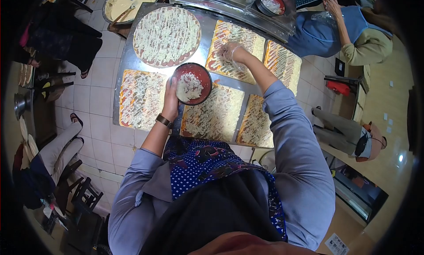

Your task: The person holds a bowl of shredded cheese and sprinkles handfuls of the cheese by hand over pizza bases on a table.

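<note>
My left hand (171,97) grips the side of a bowl (204,83), dark outside and reddish inside, with white grated cheese (190,86) in it. My right hand (233,54), in a clear plastic glove, is over a rectangular pizza (247,36) at the upper middle. Its fingers are curled downward, and whatever they hold is hidden. That pizza has orange and dark sauce stripes, with white shreds over part of it. Left of it lies a large round pizza (167,36) covered in shreds. More rectangular pizzas (141,98) lie around the bowl, one (212,116) partly beneath it.
The pizzas lie on a metal table (128,65). A large basin of pale batter or sauce (121,5) stands beyond its upper left corner. A bowl (270,3) sits on the metal counter at the top. A person in a blue apron (318,32) stands at the upper right.
</note>
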`<state>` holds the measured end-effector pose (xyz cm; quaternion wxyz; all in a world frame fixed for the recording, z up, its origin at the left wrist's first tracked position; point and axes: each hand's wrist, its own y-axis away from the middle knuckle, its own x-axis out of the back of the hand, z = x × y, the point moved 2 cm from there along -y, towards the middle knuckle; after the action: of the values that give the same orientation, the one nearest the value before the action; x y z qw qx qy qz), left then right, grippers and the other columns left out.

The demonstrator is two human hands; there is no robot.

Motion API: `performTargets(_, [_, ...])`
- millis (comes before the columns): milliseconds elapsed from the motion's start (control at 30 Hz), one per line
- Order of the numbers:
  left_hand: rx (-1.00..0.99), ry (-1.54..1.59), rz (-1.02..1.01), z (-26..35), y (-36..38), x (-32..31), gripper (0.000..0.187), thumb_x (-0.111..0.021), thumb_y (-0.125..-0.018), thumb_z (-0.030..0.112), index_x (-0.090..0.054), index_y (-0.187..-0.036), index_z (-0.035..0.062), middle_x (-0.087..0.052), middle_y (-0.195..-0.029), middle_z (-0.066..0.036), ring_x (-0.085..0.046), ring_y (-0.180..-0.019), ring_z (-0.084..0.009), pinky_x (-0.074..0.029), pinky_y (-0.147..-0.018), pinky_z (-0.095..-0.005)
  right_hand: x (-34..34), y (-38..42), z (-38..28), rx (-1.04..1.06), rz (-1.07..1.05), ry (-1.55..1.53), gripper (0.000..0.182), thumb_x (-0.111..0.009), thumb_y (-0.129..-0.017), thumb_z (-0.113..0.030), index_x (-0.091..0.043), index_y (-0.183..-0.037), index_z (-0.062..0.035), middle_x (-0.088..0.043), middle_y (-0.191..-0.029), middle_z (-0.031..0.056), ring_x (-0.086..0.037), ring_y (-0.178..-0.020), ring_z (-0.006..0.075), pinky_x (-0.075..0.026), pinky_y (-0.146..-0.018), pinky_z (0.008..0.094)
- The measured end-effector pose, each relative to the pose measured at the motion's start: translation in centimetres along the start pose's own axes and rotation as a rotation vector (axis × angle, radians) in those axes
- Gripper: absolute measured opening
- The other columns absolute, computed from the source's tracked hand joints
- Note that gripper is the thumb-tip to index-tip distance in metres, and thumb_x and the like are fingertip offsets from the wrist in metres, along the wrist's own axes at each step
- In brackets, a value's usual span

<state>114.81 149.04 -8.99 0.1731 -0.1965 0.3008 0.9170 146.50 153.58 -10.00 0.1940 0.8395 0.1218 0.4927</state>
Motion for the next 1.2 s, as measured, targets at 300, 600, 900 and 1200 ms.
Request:
performTargets(300, [0.136, -0.052, 0.017, 0.3, 0.7, -2.3, 0.060, -0.045, -0.099, 0.047, -0.034, -0.139, 0.0046, -0.047, -0.132, -0.014, -0.050, -0.120, -0.0204, -0.047, -0.096, -0.0362, -0.8, 6.1, -7.1, 0.104, 0.161, -0.024, 0.017, -0.061, -0.081, -0.007, -0.072, -0.094, -0.0111, -0.068, -0.094, 0.0119, -0.065, -0.089, 0.0300, -0.052, -0.081, 0.0385])
performTargets(600, [-0.057, -0.233, -0.014, -3.6, -1.5, -5.8, 0.069, -0.046, -0.096, 0.051, -0.035, -0.141, 0.0000, -0.044, -0.136, -0.016, -0.043, -0.124, -0.0243, -0.035, -0.104, -0.0343, -5.2, 10.4, -12.9, -0.147, -0.106, 0.031, 0.046, -0.050, -0.092, -0.032, -0.051, -0.128, -0.0046, -0.056, -0.128, 0.0197, -0.057, -0.112, 0.0356, -0.044, -0.098, 0.0412])
performTargets(900, [-0.072, -0.251, -0.124, -3.5, -3.7, -9.3, 0.067, -0.045, -0.097, 0.050, -0.036, -0.139, -0.0022, -0.046, -0.133, -0.016, -0.044, -0.123, -0.0246, -0.033, -0.104, -0.0333, -3.3, 10.6, -8.2, -0.306, -0.111, -0.771, 0.045, -0.071, -0.079, -0.029, -0.062, -0.119, -0.0103, -0.068, -0.110, 0.0113, -0.067, -0.090, 0.0239, -0.053, -0.081, 0.0341])
performTargets(1200, [-0.022, -0.162, -0.091, -2.7, -5.9, -10.0, 0.066, -0.046, -0.098, 0.048, -0.036, -0.138, -0.0027, -0.049, -0.129, -0.014, -0.047, -0.119, -0.0218, -0.036, -0.102, -0.0323, 2.1, 11.9, 2.8, -0.451, 0.232, -0.971, 0.022, -0.068, -0.081, -0.010, -0.072, -0.102, -0.0102, -0.071, -0.101, 0.0039, -0.066, -0.092, 0.0181, -0.055, -0.076, 0.0317])
